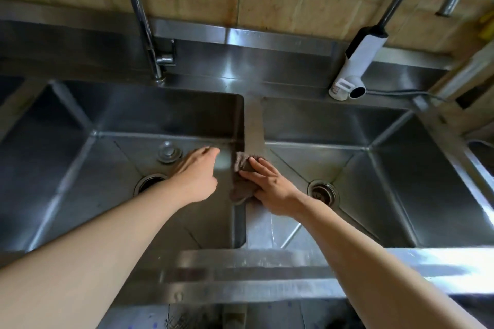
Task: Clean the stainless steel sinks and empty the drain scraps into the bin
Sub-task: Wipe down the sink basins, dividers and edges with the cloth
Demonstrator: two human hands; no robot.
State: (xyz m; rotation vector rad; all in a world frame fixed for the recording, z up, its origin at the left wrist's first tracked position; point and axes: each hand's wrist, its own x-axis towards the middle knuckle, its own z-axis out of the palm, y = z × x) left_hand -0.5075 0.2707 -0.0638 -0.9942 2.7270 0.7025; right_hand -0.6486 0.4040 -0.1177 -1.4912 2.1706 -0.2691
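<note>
Two stainless steel basins lie side by side: the left sink (80, 168) and the right sink (401, 181), split by a steel divider (254, 125). A brownish-grey cloth (242, 184) is draped over the divider. My right hand (270, 187) presses flat on the cloth with straight fingers. Inside the left basin, my left hand (196, 175) reaches toward the divider wall with loosely curled fingers and holds nothing. The left drain (149, 184) is open, and a round plug (169, 153) lies beside it. The right drain (323, 191) holds dark scraps.
A chrome tap (145, 27) rises behind the left basin. A second tap with a black-and-white heater unit (358, 61) stands behind the right basin, its cable trailing right. The tiled wall is at the back, the steel front rim (267, 262) near me.
</note>
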